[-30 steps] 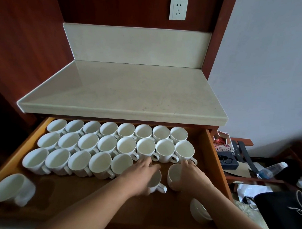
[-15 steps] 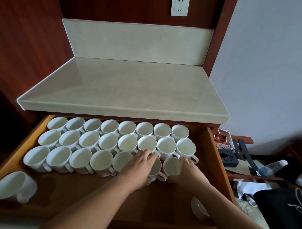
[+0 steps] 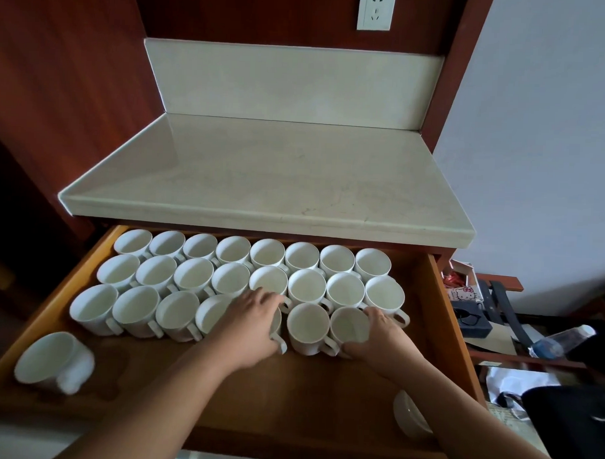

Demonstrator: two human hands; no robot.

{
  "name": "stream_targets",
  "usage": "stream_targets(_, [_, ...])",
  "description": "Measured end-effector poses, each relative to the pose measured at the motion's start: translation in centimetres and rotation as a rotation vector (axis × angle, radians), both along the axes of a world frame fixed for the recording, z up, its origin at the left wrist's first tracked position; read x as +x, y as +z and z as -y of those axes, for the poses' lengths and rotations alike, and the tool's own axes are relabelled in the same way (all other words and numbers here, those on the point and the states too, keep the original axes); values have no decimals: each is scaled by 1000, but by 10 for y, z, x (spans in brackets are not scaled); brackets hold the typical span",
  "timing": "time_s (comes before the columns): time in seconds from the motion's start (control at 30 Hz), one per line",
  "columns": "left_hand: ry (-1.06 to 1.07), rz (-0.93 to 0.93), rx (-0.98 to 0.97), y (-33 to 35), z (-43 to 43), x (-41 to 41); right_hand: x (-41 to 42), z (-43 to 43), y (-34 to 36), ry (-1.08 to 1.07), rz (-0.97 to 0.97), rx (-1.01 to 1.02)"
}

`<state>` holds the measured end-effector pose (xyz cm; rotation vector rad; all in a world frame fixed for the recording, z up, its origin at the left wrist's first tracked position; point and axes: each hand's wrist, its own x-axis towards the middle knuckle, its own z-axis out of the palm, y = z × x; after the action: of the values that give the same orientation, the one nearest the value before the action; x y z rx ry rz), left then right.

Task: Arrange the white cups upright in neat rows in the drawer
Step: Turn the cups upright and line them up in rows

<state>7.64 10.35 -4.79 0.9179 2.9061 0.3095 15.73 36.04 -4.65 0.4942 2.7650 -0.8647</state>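
My left grip (image 3: 253, 325) is curled over the top of the fifth cup (image 3: 278, 331) in the near row of the drawer (image 3: 440, 323), hiding most of it. My right grip (image 3: 381, 340) is clamped round the seventh cup (image 3: 349, 329), which stands upright at the row's right end, just beside the sixth cup (image 3: 308, 327). The far rows (image 3: 306, 288) stand upright behind. A fallen cup (image 3: 54, 361) lies on its side near left, and a tipped cup (image 3: 409, 418) sits in the near right corner.
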Motion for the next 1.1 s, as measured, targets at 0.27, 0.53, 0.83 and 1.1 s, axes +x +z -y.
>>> stream_targets(0.27, [4, 45, -42, 0, 19, 4, -1, 5, -1, -30, -11, 12])
stream_targets(0.53, [-29, 39, -16, -7, 15, 5, -2, 10, 0, -33, -20, -1])
stream_targets(0.83, [-380, -186, -19, -3, -29, 8, 5, 4, 2, -43, -16, -16])
stream_targets(1.1, [-397, -183, -94, -14, -35, 8, 5, 2, -1, -35, -32, -14])
